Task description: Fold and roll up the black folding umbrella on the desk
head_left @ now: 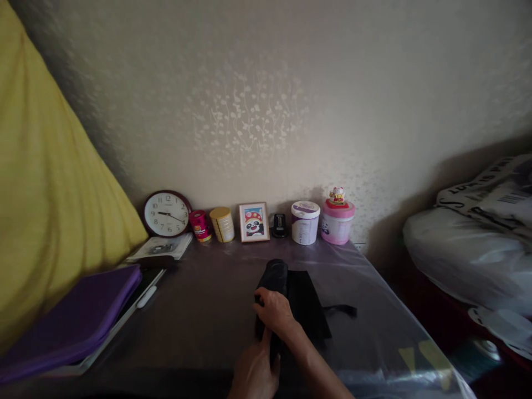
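Observation:
A black cloth roll (277, 270) lies on the table in front of me, its length running away from me. To its right a flat black flap (305, 299) is spread out, with a thin strap (343, 309) trailing off to the right. My right hand (274, 310) lies across the roll, its fingers curled over the left side. Closer to me, my left hand (257, 366) grips the roll's near end, with the index finger and thumb on it. Both hands hide part of the cloth. I cannot tell whether anything is wrapped inside.
The table (208, 310) has a shiny dark cover. Along the wall stand a clock (167, 213), tins (222, 224), a panda picture frame (255, 223) and tubs (305, 223). A purple folder (78, 318) lies left, beside a yellow curtain (54, 183). Bulky bags (469, 249) are at right.

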`<state>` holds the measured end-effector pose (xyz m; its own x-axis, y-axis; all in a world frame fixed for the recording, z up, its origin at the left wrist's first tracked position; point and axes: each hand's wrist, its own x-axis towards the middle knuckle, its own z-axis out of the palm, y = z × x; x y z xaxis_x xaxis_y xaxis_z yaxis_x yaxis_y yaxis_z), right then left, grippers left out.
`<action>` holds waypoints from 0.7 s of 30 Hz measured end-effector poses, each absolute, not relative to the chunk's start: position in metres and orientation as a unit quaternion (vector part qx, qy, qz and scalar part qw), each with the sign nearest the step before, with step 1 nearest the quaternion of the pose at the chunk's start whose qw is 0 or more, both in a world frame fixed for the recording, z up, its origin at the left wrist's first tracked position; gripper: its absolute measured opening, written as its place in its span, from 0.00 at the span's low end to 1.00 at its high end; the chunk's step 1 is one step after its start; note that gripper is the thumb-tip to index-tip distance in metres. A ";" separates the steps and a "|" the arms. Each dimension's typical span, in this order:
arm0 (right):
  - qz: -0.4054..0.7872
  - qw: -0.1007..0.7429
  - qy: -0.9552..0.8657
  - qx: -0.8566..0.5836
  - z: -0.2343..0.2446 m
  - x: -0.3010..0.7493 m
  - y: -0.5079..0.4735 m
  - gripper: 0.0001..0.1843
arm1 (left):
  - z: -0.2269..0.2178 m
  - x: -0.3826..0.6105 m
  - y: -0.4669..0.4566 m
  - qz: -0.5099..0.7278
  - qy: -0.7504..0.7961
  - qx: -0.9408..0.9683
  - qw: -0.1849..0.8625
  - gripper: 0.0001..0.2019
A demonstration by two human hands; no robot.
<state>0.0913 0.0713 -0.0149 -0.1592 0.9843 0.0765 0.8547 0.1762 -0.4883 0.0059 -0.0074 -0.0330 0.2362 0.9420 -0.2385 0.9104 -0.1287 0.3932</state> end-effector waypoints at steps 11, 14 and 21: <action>0.253 0.292 -0.843 -0.375 -0.011 0.108 0.048 0.10 | -0.036 0.008 -0.008 0.059 0.633 0.734 0.240 0.20; 0.241 0.368 -0.819 -0.367 -0.013 0.123 0.045 0.13 | -0.037 0.008 -0.009 0.078 0.631 0.733 0.242 0.30; 0.104 0.310 -0.870 -0.370 -0.032 0.138 0.074 0.14 | -0.041 0.009 -0.007 0.081 0.642 0.721 0.248 0.39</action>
<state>0.1383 0.0741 -0.0324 -0.5340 0.7077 0.4627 0.5786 0.7049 -0.4103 0.0085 -0.0074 -0.0409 0.1632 0.9657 -0.2018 0.8858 -0.0534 0.4610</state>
